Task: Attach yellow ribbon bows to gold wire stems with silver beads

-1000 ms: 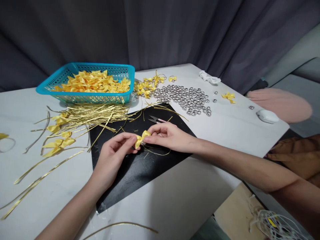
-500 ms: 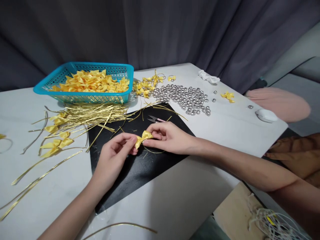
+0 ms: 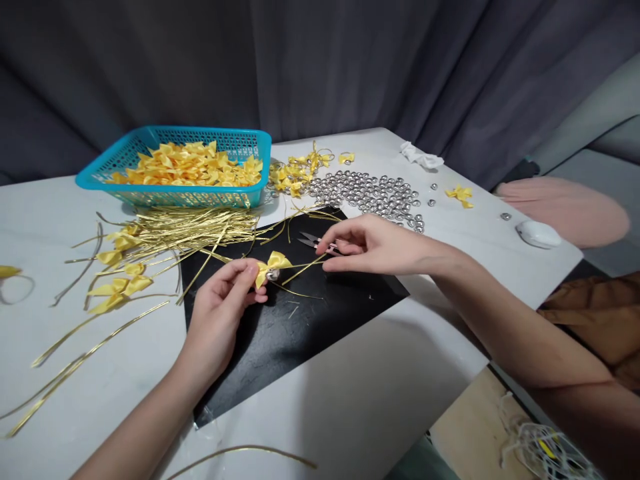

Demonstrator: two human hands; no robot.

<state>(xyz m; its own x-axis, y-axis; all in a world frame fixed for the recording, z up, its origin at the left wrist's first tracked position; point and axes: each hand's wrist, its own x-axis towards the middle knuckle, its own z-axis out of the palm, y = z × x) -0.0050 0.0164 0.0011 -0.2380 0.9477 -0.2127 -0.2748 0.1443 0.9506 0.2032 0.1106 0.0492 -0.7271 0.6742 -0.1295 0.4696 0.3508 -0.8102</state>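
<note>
Head view, facing forward and downward, seemingly close

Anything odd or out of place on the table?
Slightly: a silver bead and some yellow ribbon lie off to the right, apart from the bead pile, so they look strayed. No damage visible.

One basket (image 3: 267, 162), one black mat (image 3: 273, 337), one pair of snips (image 3: 311, 239); silver hearts (image 3: 367, 193), yellow bows (image 3: 185, 165) and gold cords (image 3: 200, 225) too many to count.

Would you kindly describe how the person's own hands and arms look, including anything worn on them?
The left hand and right hand are ungloved, with no ring, watch or bracelet visible. Both forearms are bare, with no sleeves showing on them.
</note>
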